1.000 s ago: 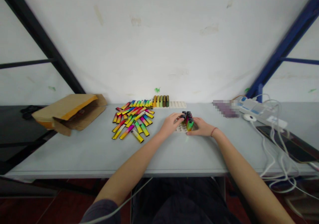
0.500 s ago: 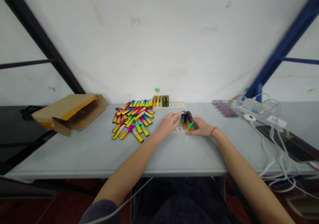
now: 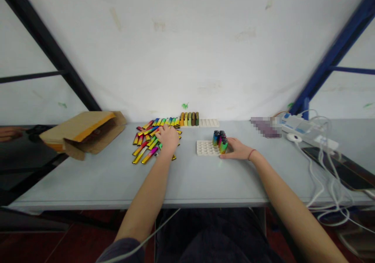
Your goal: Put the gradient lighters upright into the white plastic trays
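My left hand (image 3: 169, 138) is over a pile of shiny, colour-graded lighters (image 3: 149, 155), its fingers spread and touching the heap; what lies beneath them is hidden. My right hand (image 3: 239, 150) curves round the right end of a white tray with holes (image 3: 204, 148), thumb at the front corner and fingers behind. Several lighters (image 3: 223, 146) stand upright in the tray's right part, close against that hand. The holes in its left part are bare.
By the wall stands a second white tray (image 3: 209, 123) beside upright gold and dark lighters (image 3: 189, 119). An opened cardboard box (image 3: 84, 128) lies at left, with another person's hand (image 3: 10, 133) beyond. At right are a power strip (image 3: 310, 130), white cables and a dark phone (image 3: 336, 167).
My left hand has moved left from the tray to the pile, uncovering the tray's left holes. My right hand stays at the tray's right end.
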`<state>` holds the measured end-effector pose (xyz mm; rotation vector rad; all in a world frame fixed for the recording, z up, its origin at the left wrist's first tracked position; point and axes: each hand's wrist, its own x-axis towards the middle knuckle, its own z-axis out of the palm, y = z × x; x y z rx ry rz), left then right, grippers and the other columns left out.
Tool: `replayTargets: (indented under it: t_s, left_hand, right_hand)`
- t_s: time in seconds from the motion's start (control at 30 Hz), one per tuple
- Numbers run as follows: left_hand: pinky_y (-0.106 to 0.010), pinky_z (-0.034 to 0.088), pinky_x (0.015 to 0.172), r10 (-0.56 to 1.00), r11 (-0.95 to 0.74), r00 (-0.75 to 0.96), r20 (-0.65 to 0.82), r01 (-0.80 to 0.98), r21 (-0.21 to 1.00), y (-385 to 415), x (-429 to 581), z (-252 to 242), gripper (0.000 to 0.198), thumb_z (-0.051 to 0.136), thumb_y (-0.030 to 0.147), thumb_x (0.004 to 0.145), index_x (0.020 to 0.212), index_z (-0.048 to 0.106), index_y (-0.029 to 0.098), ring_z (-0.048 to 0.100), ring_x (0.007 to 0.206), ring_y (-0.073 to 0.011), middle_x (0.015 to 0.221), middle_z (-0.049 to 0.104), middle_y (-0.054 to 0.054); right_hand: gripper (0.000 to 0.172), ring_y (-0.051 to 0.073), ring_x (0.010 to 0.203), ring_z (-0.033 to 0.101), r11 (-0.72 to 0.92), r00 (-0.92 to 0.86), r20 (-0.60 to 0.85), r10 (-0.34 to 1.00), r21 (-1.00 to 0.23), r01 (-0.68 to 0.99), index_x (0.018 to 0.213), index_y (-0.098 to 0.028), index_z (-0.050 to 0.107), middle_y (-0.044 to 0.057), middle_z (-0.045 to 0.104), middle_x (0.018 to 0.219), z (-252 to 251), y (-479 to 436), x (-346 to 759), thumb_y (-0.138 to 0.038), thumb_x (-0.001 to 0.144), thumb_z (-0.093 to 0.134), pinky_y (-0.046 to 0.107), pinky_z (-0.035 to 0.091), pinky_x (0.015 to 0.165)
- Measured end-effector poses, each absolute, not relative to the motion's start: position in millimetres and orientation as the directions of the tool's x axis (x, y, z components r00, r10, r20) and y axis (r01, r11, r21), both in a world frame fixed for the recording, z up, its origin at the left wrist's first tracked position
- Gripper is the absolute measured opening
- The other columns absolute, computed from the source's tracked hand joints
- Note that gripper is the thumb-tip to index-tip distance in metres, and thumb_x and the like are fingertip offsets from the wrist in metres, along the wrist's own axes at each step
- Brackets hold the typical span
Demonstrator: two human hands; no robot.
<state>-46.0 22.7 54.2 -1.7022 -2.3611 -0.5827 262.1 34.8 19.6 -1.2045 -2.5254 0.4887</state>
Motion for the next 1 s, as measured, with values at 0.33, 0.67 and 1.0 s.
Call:
replayTargets:
  t_s: [0.33,0.67,1.0]
  left_hand:
    - [-0.062,0.044,0.095,0.899,0.259,-0.359,0.250,0.897,0.358,41.1,-76.7,40.2,0.032,0.043,0.026,0.094,0.108,0.071,0.017,0.054,0.121,-0.0444,0.125,0.062,-0.025]
    - [-0.023,0.050,0.057,0.978,-0.142,-0.131,0.161,0.143,0.979,47.6,-28.9,45.4,0.015,0.043,0.032,0.100,0.109,0.048,0.021,0.065,0.055,-0.0110,0.082,0.064,0.001]
    - [-0.021,0.051,0.054,0.972,-0.219,-0.095,0.214,-0.055,0.974,39.6,-7.7,40.8,0.032,0.075,0.034,0.081,0.095,0.051,0.019,0.057,0.052,-0.0058,0.080,0.056,0.004]
  right_hand:
    - [0.075,0.038,0.118,0.061,0.581,-0.589,0.129,0.798,-0.425,0.694,0.126,-0.016,0.063,0.016,0.067,0.128,19.5,34.4,263.2,-0.062,0.068,0.076,0.052,0.046,0.105]
    - [0.076,0.039,0.121,0.061,0.584,-0.590,0.134,0.796,-0.425,0.691,0.127,-0.016,0.064,0.016,0.067,0.129,18.9,34.6,263.0,-0.061,0.068,0.077,0.053,0.044,0.108]
    - [0.076,0.038,0.121,0.061,0.589,-0.595,0.128,0.793,-0.411,0.696,0.127,-0.016,0.064,0.017,0.067,0.130,18.6,35.6,262.8,-0.063,0.069,0.076,0.053,0.045,0.107]
